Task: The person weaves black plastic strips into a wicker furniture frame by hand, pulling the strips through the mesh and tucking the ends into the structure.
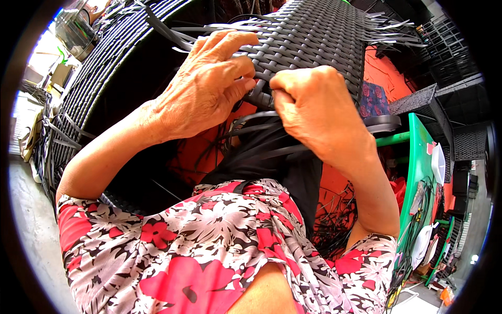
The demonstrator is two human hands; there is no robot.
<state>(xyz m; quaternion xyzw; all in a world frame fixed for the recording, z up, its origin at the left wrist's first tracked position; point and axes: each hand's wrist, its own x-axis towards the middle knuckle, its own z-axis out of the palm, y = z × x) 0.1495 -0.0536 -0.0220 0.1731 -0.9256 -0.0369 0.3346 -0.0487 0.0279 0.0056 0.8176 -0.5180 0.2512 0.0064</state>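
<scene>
A dark grey woven panel [314, 39] of flat plastic strips lies in front of me, its near edge between my hands. My left hand [209, 86] is at the panel's left near corner, fingers bent and thumb tip brought to the forefinger at the edge. On the other side of a small gap, my right hand [321, 107] is closed with thumb against forefinger, pinching a grey strip at the edge; most of that strip is hidden by the fingers. Loose strips [256, 116] curve below the edge. More strip ends [389, 34] fan out from the panel's far right side.
A large curved woven piece [99, 73] stands at the left. On the right are a green board [413, 172] with hanging cords, a coil of grey strip [381, 123] and woven furniture [418, 102]. Strip scraps [337, 214] litter the red floor [384, 68]. A metal container [76, 34] stands far left.
</scene>
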